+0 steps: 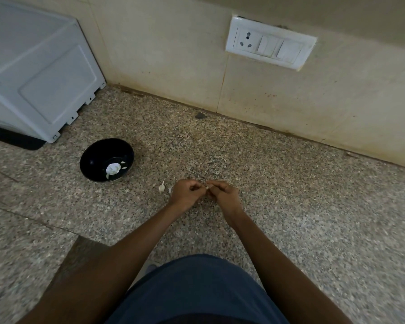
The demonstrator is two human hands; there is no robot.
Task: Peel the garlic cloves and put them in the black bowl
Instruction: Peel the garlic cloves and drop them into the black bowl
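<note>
A black bowl [91, 157] stands on the speckled stone counter [290, 195], left of my hands, with a few pale garlic pieces [114, 169] in its bottom. My left hand [185, 194] and my right hand [225, 195] meet above the counter, fingers curled, both pinching one small garlic clove [207, 187] between their fingertips; most of the clove is hidden. A piece of garlic with a pointed stem [161, 187] lies on the counter just left of my left hand.
A white appliance [38, 73] sits at the back left on a dark mat. The tiled wall behind carries a white socket and switch plate [270, 45]. A small dark spot [200, 116] lies near the wall's foot.
</note>
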